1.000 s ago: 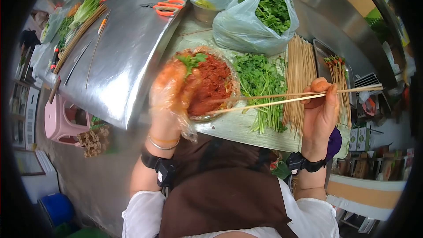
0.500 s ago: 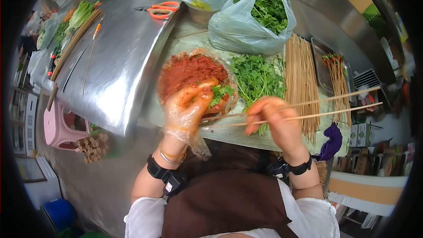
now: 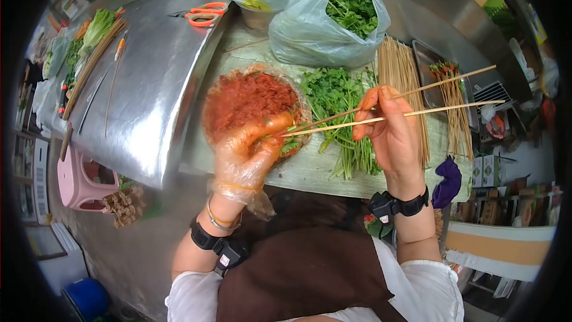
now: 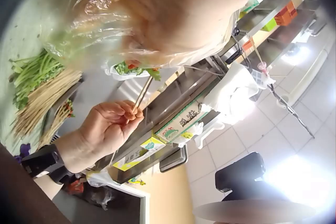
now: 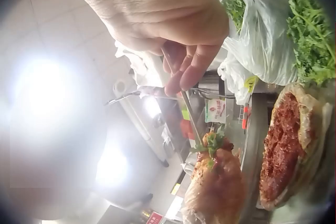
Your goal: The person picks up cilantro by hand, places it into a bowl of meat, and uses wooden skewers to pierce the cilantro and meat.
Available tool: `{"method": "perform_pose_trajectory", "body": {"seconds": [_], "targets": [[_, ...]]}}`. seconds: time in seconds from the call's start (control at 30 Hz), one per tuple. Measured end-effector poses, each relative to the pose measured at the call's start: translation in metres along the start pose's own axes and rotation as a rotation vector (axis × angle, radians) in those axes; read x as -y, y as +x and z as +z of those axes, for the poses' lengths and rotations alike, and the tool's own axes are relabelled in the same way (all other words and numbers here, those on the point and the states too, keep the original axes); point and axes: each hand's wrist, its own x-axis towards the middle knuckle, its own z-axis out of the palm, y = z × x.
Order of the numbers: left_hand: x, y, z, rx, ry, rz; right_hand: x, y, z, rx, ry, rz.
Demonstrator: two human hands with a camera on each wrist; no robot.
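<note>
My left hand (image 3: 244, 154), in a clear plastic glove smeared orange-red, pinches a leafy coriander sprig (image 5: 213, 142) at the near edge of the bowl. Bare, with reddened fingertips, my right hand (image 3: 396, 134) holds two thin bamboo skewers (image 3: 462, 106) that fan apart toward the right. Their left ends converge at the gloved fingertips, against the greens. Beneath and beyond the glove, a plastic-lined bowl (image 3: 306, 110) is full of red, sauce-coated meat (image 3: 253, 100). The glove hides whatever else lies within the left fingers.
A pile of coriander (image 3: 333, 92) lies right of the bowl, beside a row of bare skewers (image 3: 396, 62). Farther right, finished-looking skewers (image 3: 453, 92) rest on a metal tray (image 3: 426, 59). Bags of greens (image 3: 325, 33) stand behind. Orange-handled scissors (image 3: 205, 15) lie on the steel counter (image 3: 161, 65).
My left hand came from over the meat to the bowl's near edge with the coriander. My right hand moved left, then lifted slightly, and the skewer ends now meet the gloved fingertips.
</note>
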Motion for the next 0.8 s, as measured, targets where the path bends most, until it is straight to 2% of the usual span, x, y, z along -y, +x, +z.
{"method": "perform_pose_trajectory", "body": {"seconds": [0.13,0.23,0.33,0.43,0.5,0.63,0.8], "targets": [[0.005,0.002,0.001,0.012,0.096,-0.019,0.009,-0.001,-0.001,0.006,-0.116,0.005],[-0.005,0.002,-0.005,0.057,-0.159,-0.207,0.016,-0.003,0.005,-0.007,-0.185,-0.003],[-0.014,0.003,0.006,-0.022,-0.127,-0.355,0.018,-0.007,0.007,0.019,-0.226,-0.042],[-0.005,0.003,0.002,-0.007,-0.139,-0.289,0.015,-0.010,0.007,0.088,-0.249,-0.112],[-0.002,0.004,0.002,-0.062,-0.283,-0.313,0.014,-0.013,0.008,0.128,-0.214,-0.154],[-0.005,0.005,0.001,-0.187,-0.547,-0.292,-0.005,-0.021,-0.007,0.022,-0.060,-0.221],[0.002,0.002,0.000,-0.181,-0.667,-0.287,-0.030,-0.038,0.002,-0.048,-0.092,-0.247]]}}
